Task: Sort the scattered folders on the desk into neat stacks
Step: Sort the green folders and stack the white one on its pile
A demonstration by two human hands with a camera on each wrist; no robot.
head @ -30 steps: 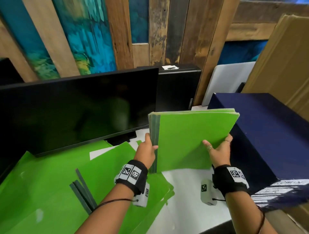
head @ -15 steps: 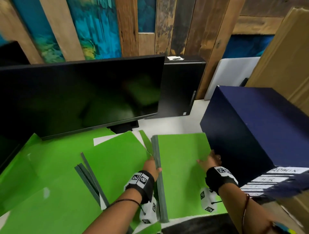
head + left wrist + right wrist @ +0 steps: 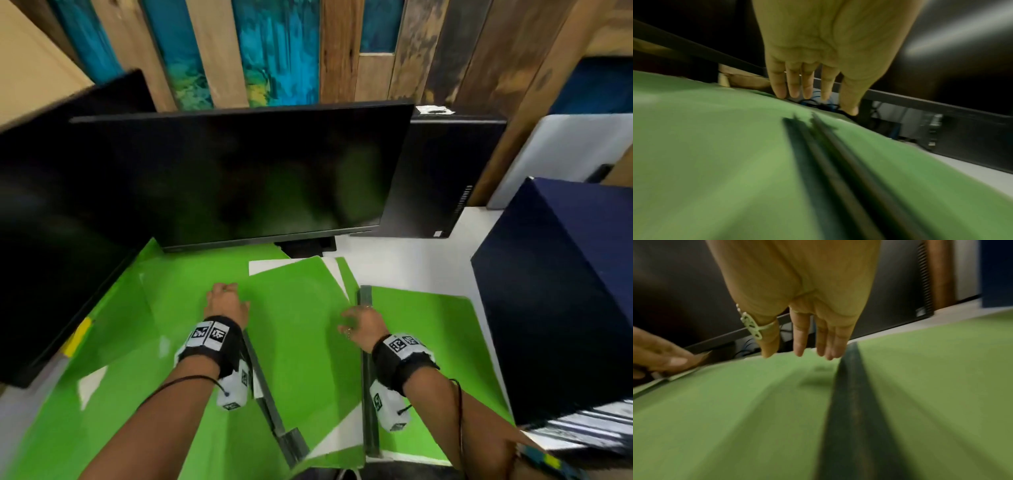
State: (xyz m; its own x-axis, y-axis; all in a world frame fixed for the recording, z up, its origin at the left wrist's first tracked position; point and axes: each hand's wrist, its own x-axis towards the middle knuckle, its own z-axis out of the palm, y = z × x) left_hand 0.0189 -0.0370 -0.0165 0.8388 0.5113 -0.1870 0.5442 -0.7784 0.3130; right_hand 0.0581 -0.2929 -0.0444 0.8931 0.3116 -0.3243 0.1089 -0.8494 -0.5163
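A neat stack of green folders lies flat on the white desk at the right, its grey spine on the left side. More green folders lie scattered and overlapping in the middle and to the left, some with grey spines showing. My left hand hovers over the middle folder near its far-left edge, fingers straight and holding nothing. My right hand is just left of the stack's spine, with straight fingers above the folder.
A black monitor stands right behind the folders, with a second dark screen at the left. A black computer tower is at the back right. A dark blue box borders the stack on the right.
The stack, held upright in both hands a second ago, now lies flat beside the blue box. Both hands have let go and moved left over the scattered folders.
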